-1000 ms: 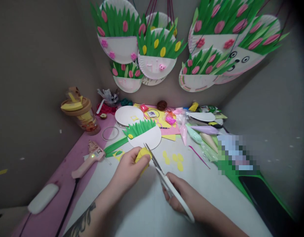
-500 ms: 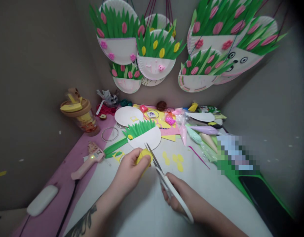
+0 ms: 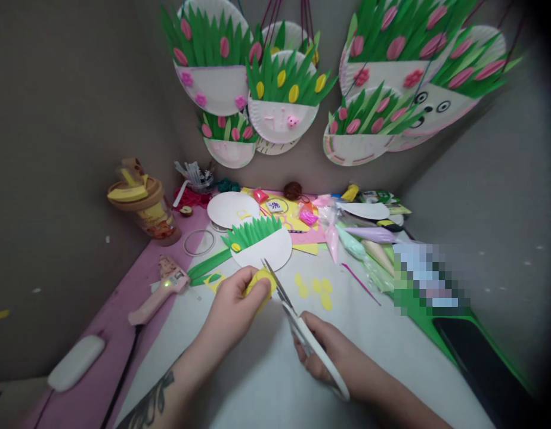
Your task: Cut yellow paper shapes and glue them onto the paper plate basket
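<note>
My left hand [image 3: 237,301] pinches a piece of yellow paper [image 3: 264,279] between thumb and fingers. White-handled scissors [image 3: 297,325] are gripped in my right hand [image 3: 327,348], their blades at the right edge of the paper. Just beyond lies a white paper plate [image 3: 266,249] with a fringe of green paper grass [image 3: 253,231] and one yellow oval [image 3: 235,247] stuck on it. Several cut yellow ovals [image 3: 322,286] rest on the table right of the blades. A yellow offcut [image 3: 211,281] shows partly behind my left hand.
A pink glue gun [image 3: 161,292] with a lit light lies at the left, near a flowerpot-like cup [image 3: 145,202]. Piping bags [image 3: 356,244] of coloured material and a dark phone-like slab [image 3: 472,357] are at the right. Decorated plates [image 3: 284,119] hang on the wall.
Almost nothing differs. The yellow paper has turned slightly in my left hand against the blades; both hands stay in about the same place.
</note>
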Demonstrator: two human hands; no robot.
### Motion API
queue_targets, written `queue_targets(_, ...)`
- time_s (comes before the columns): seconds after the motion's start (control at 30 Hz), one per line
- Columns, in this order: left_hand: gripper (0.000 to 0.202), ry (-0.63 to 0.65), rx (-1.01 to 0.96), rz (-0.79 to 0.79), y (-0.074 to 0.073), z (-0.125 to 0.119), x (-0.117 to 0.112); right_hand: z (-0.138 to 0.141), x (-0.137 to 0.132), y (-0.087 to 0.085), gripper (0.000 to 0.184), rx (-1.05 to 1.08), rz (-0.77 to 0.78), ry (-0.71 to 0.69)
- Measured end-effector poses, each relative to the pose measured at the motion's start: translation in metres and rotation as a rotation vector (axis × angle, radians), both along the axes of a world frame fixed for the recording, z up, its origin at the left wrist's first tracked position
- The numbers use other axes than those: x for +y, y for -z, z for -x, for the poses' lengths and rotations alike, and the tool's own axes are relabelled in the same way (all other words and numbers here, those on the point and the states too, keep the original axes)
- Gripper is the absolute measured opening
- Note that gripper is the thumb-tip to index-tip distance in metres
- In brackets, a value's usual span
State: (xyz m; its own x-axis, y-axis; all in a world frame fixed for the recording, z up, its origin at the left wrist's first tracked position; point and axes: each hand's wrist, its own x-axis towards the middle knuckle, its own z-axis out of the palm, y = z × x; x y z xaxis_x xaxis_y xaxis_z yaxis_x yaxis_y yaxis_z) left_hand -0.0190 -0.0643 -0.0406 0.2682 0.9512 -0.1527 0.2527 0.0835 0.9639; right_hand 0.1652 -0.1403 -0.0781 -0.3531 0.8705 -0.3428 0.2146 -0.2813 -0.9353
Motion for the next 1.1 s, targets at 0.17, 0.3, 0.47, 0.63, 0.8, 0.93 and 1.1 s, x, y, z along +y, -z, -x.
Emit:
queue_targets(0.17, 0.027, 0.040, 0.019, -0.031, -0.001, 0.001, 0.000, 0.001, 0.000, -0.003, 0.019, 0.010, 0.001, -0.009)
queue_targets(0.3, 0.025, 0.028, 0.032, -0.038, -0.005, 0.002, 0.000, 0.001, 0.001, -0.004, 0.020, -0.009, -0.004, 0.008)
queue_targets(0.47, 0.026, 0.014, 0.027, -0.038, -0.005, 0.003, 0.001, -0.002, 0.002, -0.001, 0.020, -0.002, 0.003, 0.000)
queue_targets(0.63, 0.026, 0.002, 0.022, -0.032, -0.003, 0.006, 0.003, -0.003, 0.000, 0.002, 0.021, -0.007, -0.002, 0.002)
queue_targets(0.8, 0.027, 0.023, 0.035, -0.037, -0.004, 0.008, 0.004, -0.002, 0.000, 0.001, 0.022, -0.013, 0.014, 0.011)
queue_targets(0.93, 0.026, 0.051, 0.052, -0.049, -0.003, 0.010, 0.006, -0.003, -0.001, 0.005, 0.022, -0.008, 0.012, 0.005)
queue_targets(1.1, 0.025, 0.063, 0.047, -0.050, -0.004, 0.013, 0.007, -0.005, -0.001, 0.005, 0.022, 0.007, 0.027, 0.000)
